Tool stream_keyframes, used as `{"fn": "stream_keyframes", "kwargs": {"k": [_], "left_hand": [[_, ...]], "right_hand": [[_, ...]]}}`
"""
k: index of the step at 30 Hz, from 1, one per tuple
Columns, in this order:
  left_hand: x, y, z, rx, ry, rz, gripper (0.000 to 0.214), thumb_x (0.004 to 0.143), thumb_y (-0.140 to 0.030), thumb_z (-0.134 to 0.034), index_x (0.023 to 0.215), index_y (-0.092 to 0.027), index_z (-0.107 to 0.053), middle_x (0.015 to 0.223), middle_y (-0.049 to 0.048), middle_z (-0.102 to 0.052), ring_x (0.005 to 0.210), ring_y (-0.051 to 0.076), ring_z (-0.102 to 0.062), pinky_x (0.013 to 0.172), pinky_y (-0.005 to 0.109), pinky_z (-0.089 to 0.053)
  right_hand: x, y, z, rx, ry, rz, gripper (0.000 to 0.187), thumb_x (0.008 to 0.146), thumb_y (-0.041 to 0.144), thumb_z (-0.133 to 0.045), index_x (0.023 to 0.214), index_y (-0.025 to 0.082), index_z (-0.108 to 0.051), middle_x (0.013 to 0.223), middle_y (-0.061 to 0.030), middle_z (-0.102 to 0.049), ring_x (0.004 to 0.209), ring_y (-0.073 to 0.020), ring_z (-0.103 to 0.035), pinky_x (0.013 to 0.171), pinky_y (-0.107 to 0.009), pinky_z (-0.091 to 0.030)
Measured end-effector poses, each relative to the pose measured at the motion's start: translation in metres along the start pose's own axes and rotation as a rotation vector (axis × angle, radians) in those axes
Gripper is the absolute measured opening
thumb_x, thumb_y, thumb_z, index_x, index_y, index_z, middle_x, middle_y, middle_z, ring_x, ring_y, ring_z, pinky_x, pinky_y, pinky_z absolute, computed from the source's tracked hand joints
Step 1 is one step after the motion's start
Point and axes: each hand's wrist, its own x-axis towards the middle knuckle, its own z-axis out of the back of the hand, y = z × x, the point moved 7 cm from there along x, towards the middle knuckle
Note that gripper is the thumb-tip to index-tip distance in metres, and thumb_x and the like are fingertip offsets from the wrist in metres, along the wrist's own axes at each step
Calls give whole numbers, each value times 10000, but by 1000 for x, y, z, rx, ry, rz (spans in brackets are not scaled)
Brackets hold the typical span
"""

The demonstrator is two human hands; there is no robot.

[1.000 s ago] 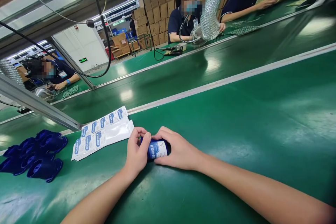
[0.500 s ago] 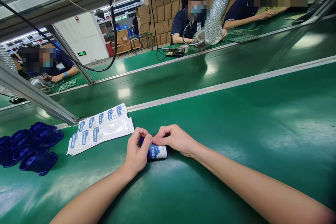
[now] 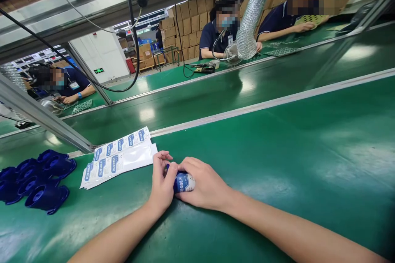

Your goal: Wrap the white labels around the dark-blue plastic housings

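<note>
Between my hands, on the green work surface, lies a dark blue cylindrical housing (image 3: 181,182) with a white and blue printed label on its side. My right hand (image 3: 205,183) is wrapped round its right end, thumb below and fingers over the top. My left hand (image 3: 162,178) grips the left end, its thumb lying along the top and its fingers curled behind. Much of the housing is hidden by the hands. Left of them lie overlapping label sheets (image 3: 135,157), with several printed labels and a bare glossy backing part.
Several dark blue housings (image 3: 46,195) stand at the left. A metal post (image 3: 52,117) rises behind them, and a black cable (image 3: 135,41) hangs ahead. Beyond the pale divider strip (image 3: 247,107), co-workers (image 3: 219,35) sit across the line near a silver duct (image 3: 249,24).
My right hand has gone from pinching at the housing's top edge to wrapping round its right end. The left hand stays on it. The view has tilted up slightly.
</note>
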Motion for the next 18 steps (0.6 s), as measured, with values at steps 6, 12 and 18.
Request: {"fn": "stream_keyframes", "kwargs": {"k": [6, 12, 18], "left_hand": [[-5, -4, -2, 10, 52, -39, 407, 1017, -578, -604, 1240, -247, -525, 1147, 56, -556, 890, 178, -536, 859, 318, -457], [-5, -3, -8, -61, 151, -35, 442, 1014, -580, -605, 1282, -243, -505, 1174, 72, -546, 890, 181, -561, 820, 317, -475], [-3, -4, -7, -33, 185, -13, 493, 984, -577, -663, 1308, -257, -472, 1185, 67, -532, 892, 173, -575, 821, 316, -476]], "right_hand": [[3, -12, 3, 354, 70, -229, 356, 586, 277, -994, 875, 227, -793, 902, 0, -658, 850, -221, -639, 754, -341, -474], [11, -31, -1, 594, 42, -341, 386, 686, 546, -922, 631, 199, -762, 712, 5, -613, 689, -171, -558, 653, -319, -414], [6, -39, 9, 489, 131, -317, 367, 760, 556, -876, 756, 201, -781, 819, -15, -707, 763, -196, -615, 689, -313, -440]]}}
